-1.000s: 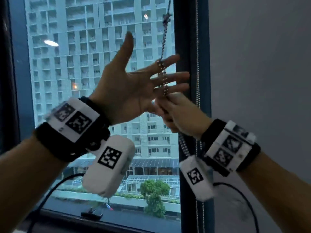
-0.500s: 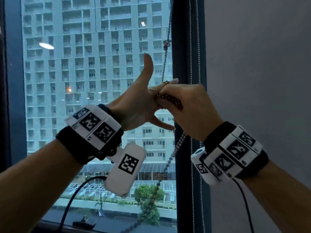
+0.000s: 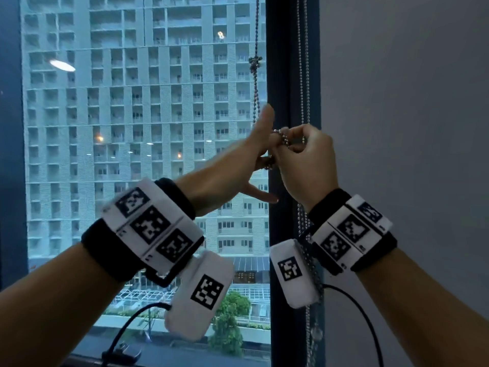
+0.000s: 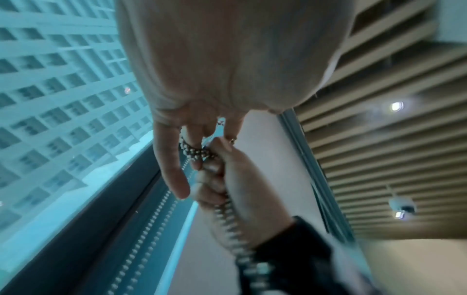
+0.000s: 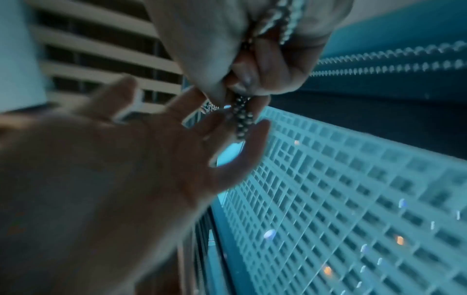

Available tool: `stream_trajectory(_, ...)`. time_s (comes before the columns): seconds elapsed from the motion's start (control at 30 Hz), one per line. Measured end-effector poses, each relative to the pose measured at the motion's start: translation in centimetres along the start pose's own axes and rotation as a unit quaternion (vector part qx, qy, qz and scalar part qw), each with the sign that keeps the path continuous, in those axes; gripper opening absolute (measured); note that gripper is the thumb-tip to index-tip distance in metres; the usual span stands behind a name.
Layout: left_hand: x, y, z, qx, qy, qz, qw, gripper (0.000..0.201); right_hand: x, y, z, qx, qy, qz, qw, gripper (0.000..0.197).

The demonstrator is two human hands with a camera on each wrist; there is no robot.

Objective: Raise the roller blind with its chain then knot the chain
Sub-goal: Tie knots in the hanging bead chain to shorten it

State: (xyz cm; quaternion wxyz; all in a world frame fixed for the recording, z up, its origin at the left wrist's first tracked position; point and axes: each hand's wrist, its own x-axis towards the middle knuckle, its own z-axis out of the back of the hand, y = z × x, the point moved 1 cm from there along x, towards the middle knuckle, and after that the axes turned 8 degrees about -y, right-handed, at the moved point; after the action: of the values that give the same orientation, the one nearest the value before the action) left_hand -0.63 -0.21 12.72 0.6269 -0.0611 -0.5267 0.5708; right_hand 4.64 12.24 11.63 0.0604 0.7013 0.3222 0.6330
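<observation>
Window frame point(image 3: 277, 75) behind chain point(image 3: 255, 102) — hands overlap.

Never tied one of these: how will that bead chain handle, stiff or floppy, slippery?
Likely floppy: the bead chain wraps the left hand's fingers and hangs limp below the right hand. Probably slippery: smooth, shiny beads. An earlier knot apparently holds.

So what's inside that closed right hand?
The right hand grips the bead chain, which is looped around the left hand's fingers. Any knot forming inside the fist is hidden.
</observation>
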Motion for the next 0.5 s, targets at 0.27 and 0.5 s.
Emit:
stream_trajectory(0.27,0.3,0.5,0.9,0.100,-0.059,-0.041,0.992,0.050,-1.7,-0.5,1.1,0.167,0.104,-0.052,0.979,0.016)
stream_trajectory(0.5,0.7,0.3,1.2,0.121,-0.044,-0.047,0.991,0.048,-1.8,0.2,1.8,0.138,0.126,-0.017,0.982,0.022)
